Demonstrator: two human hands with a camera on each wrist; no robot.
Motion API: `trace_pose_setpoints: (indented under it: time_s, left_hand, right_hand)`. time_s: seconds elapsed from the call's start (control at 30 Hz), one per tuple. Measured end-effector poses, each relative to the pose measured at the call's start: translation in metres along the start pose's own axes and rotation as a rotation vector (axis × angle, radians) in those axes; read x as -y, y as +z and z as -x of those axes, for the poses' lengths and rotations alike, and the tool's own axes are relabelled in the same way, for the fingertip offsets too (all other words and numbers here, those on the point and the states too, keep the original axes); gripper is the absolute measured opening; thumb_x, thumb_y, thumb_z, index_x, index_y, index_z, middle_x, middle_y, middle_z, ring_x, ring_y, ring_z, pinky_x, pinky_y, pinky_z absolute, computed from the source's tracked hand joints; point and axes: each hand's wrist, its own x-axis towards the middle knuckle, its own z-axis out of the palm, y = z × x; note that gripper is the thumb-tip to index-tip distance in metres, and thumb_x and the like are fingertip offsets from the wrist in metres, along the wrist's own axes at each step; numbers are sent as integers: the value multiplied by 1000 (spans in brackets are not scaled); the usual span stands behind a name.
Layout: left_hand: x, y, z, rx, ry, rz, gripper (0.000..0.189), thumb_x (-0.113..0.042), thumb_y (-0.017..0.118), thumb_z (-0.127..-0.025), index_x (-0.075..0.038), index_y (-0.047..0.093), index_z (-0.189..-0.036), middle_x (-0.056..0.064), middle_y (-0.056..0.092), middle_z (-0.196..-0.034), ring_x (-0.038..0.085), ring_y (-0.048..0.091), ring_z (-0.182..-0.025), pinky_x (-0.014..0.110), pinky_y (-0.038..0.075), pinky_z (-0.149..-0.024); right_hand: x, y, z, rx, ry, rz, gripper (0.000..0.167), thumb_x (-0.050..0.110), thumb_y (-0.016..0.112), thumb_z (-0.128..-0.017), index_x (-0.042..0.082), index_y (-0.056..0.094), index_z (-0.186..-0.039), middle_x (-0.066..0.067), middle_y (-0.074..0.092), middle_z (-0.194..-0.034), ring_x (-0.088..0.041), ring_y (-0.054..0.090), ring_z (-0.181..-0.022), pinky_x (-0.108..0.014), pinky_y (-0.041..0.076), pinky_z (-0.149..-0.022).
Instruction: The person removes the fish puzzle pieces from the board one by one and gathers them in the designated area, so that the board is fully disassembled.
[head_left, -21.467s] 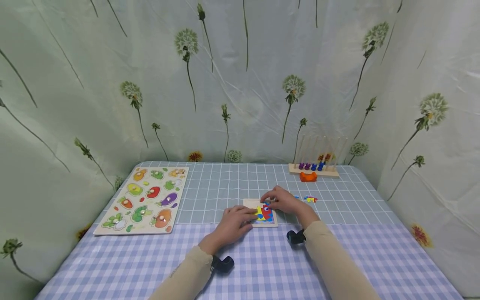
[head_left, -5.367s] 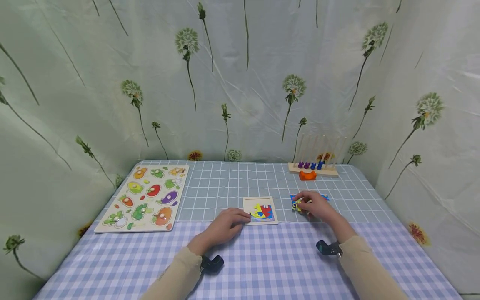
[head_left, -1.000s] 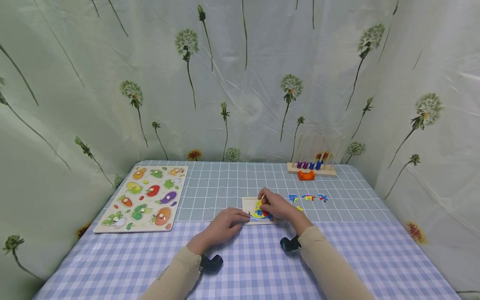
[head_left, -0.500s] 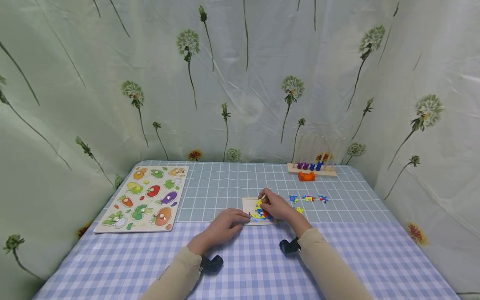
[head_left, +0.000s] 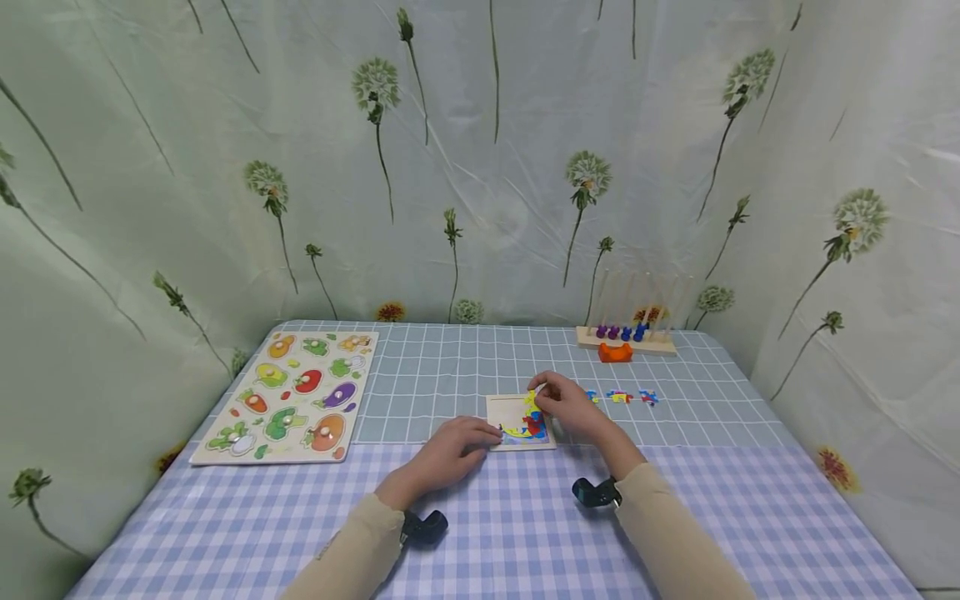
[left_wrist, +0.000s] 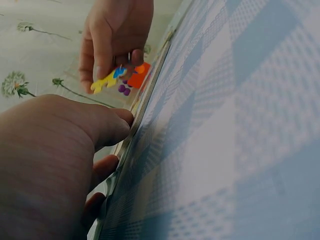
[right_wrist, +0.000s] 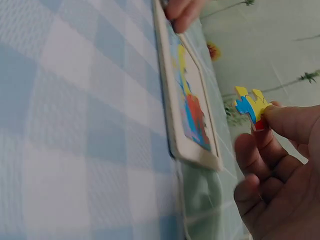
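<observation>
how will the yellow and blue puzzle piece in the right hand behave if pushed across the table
Probably stiff: the puzzle piece shows no bend where the right hand pinches it. It looks light, being small and thin. Flat-faced with jutting tabs, it would likely slide rather than roll.

Left hand and right hand: together we count two
Puzzle tray: one
Held piece: one
Loose pieces: we see three
Vegetable board: only one
Wrist cameras: two
Peg rack: one
Purple figures: two
Orange block: one
</observation>
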Motion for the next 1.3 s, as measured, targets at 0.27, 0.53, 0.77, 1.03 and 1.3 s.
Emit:
trace_pose_setpoints:
  time_s: [0.27, 0.53, 0.77, 1.03, 1.3]
  left_hand:
    - [-1, 0, 1, -12, 1, -1, 30, -10, 60, -94, -16, 72, -121, -4, 68, -130, 20, 57, -129, 45, 43, -110]
    - [0, 1, 1, -3, -22, 13, 30, -13, 59, -96, -18, 72, -122, -5, 66, -132, 18, 55, -132, 45, 42, -113]
    - [1, 2, 1, -20, 10, 1, 30, -10, 60, -95, -16, 72, -121, -4, 67, -130, 21, 57, -130, 46, 43, -111]
    - [1, 2, -1, -13, -3, 16, 30, -12, 60, -96, -17, 72, -122, -6, 67, -132, 19, 56, -131, 44, 42, -112]
    - [1, 2, 1, -6, -14, 16, 30, -12, 59, -96, -17, 72, -122, -6, 66, -132, 19, 55, -131, 45, 42, -112]
  right_hand:
    - [-8, -24, 12, -46, 49, -33, 23, 12, 56, -100, 10, 59, -123, -12, 60, -98, -21, 60, -79, -27, 59, -67]
    - [-19, -47, 23, -101, 93, 2, 25, 11, 57, -100, 9, 60, -125, -14, 62, -101, -22, 61, -81, -27, 61, -67]
    - [-38, -67, 29, -135, 129, 67, 27, 13, 57, -100, 8, 60, -127, -16, 63, -106, -22, 60, -84, -28, 60, -68]
    - [-53, -86, 43, -149, 189, 128, 28, 13, 56, -100, 4, 60, -126, -15, 62, -96, -20, 60, -76, -28, 55, -62]
    - [-61, -92, 50, -143, 202, 217, 28, 11, 59, -97, 0, 63, -122, -13, 63, -93, -20, 55, -78, -28, 49, -65]
